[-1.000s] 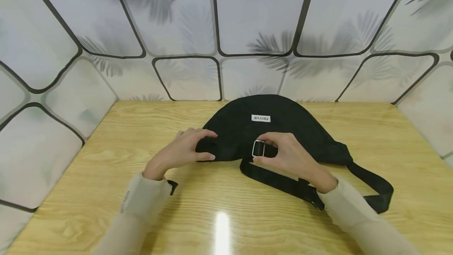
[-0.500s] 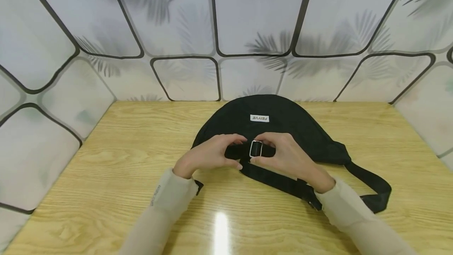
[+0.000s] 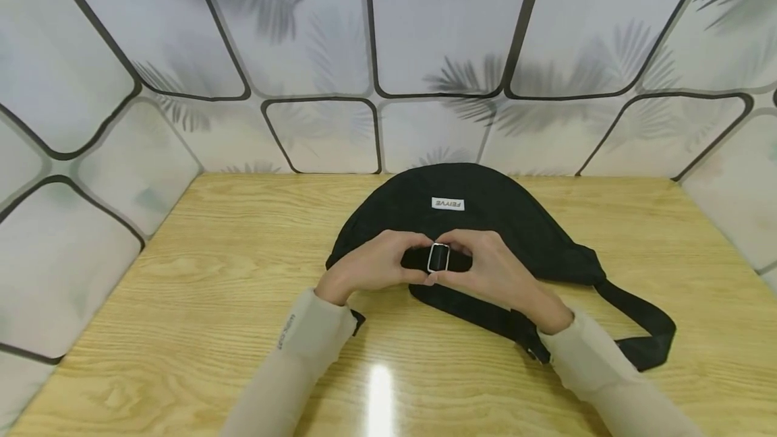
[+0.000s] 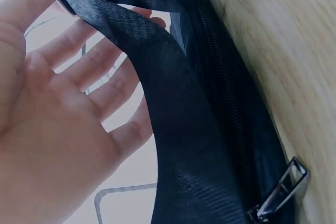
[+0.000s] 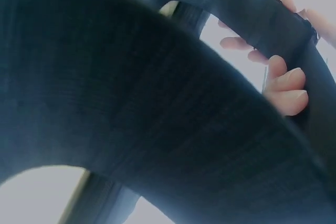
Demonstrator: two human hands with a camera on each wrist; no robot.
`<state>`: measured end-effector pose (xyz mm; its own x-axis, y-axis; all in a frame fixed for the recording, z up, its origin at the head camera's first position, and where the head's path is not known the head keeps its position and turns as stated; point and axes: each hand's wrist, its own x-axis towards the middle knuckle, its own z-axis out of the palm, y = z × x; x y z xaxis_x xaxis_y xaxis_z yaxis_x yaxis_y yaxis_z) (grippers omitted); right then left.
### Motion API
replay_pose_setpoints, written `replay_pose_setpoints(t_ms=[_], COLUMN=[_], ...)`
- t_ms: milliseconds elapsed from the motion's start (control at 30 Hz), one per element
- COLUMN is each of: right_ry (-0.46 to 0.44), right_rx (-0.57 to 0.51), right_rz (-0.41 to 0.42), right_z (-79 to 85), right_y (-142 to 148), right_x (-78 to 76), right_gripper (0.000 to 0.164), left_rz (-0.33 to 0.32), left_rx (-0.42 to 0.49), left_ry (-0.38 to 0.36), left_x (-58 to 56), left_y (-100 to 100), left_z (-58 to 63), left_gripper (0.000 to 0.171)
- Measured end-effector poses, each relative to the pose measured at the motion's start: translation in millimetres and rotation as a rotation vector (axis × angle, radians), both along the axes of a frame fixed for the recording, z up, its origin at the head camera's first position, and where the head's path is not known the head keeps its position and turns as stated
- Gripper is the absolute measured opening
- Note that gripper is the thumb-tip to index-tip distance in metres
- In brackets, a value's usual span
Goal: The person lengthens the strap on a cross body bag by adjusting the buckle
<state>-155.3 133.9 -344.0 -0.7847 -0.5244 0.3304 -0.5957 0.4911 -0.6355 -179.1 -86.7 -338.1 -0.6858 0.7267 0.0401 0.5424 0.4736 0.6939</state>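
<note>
A black waist bag with a small white label lies at the back of the table. Above its near edge, a silver strap slider buckle with black strap threaded through it is held up. My right hand pinches the buckle between thumb and index finger. From the other side my left hand has its thumb and index fingertip on the buckle's left edge. In the left wrist view the strap runs past the spread fingers, beside a zipper pull. Strap hides most of the right hand in its wrist view.
A loop of strap lies on the wooden table to the right, and a dark strap end shows beside the left sleeve. A patterned wall stands behind the table.
My left hand has moved right from the bag's left side to the buckle, and its fingertips now meet it. The right hand keeps its pinch on the buckle nearly in place.
</note>
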Motion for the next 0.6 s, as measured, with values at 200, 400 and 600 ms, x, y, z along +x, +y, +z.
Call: replay_pose_setpoints(t_ms=[200, 400, 600], right_ry=[-0.115, -0.313, -0.469], right_rx=[0.025, 0.055, 0.008], right_rz=[0.112, 0.220, 0.177], right_z=[5.5, 12.9, 16.4], right_y=[11.5, 27.8, 37.8], right_x=[-4.3, -12.7, -18.1], right_gripper=[0.045, 0.040, 0.021], left_rz=[-0.006, 0.017, 0.057], left_rx=[0.022, 0.024, 0.011], left_ry=[-0.006, 0.025, 0.053], left_x=[-0.4, -0.1, 2.0], left_y=[0.2, -0.9, -2.8], left_z=[4.0, 4.6, 2.0], left_gripper=[0.033, 0.037, 0.046])
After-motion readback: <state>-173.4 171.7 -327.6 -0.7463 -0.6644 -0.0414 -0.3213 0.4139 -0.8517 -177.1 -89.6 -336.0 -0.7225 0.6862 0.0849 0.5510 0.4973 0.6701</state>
